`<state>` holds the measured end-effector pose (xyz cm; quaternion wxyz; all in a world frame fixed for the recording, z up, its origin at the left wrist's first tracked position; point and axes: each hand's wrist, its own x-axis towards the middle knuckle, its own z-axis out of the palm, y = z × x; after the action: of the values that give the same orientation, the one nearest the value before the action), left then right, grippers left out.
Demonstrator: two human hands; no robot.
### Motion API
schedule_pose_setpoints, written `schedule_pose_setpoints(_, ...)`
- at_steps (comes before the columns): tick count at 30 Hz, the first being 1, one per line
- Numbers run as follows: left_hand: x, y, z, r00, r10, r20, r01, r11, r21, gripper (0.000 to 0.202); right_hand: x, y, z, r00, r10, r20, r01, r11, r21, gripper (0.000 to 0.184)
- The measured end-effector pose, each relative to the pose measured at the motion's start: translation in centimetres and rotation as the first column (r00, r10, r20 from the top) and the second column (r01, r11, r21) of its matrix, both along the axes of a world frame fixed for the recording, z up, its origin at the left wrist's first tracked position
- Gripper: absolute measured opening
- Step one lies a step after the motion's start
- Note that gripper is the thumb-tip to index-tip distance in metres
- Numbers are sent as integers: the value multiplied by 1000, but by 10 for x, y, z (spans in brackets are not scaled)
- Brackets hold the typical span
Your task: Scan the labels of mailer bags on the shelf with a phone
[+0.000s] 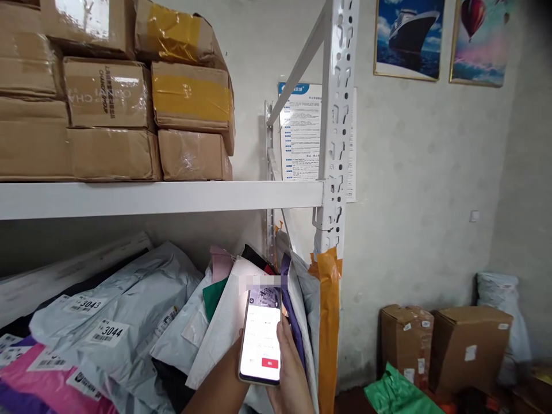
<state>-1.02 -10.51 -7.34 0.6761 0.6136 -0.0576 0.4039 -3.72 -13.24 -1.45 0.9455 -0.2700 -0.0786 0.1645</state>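
My right hand [291, 365] is wrapped around the right edge of a smartphone [260, 345], held upright. Its lit screen shows a camera picture at the top, a form below and a red button. My left hand [241, 339] reaches up behind the phone among the parcels; its fingers are hidden. Right behind the phone stands a white mailing bag [228, 310], with a bright patch of light on it. A purple bag [296, 322] is wedged to the right. To the left lie grey mailing bags [142, 287] with labels 3043 and 3044.
Brown cartons [112, 95] are stacked on the upper shelf [172, 198]. Orange tape wraps the lower part of the white post [332, 144]. A pink parcel [47, 379] lies bottom left. On the floor at right stand two cartons [470, 339] near a green bag [401, 394].
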Motion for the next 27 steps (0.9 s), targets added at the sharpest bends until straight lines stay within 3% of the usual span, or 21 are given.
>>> schedule_pose_setpoints(4,-1,0,2,1000,-7,10,7,1000,9,64,3,1,0,999,-32,7,32,999,5,105)
schedule_pose_setpoints(9,2,10,-8,996,33,-80,-17,981,193,53,7,2,-4,999,-33,8,33,999,-14,102)
schedule_pose_setpoints(13,6,12,-9,990,71,-122,-39,970,241,53,6,1,-3,1000,-18,3,18,1000,-18,99)
schedule_pose_setpoints(20,8,6,-6,996,-72,-49,81,973,216,59,5,-1,0,1000,-12,9,13,1000,-16,98)
schedule_pose_setpoints(27,3,18,-7,995,18,-94,17,936,351,52,5,-3,-3,1000,5,17,-5,1000,-22,110)
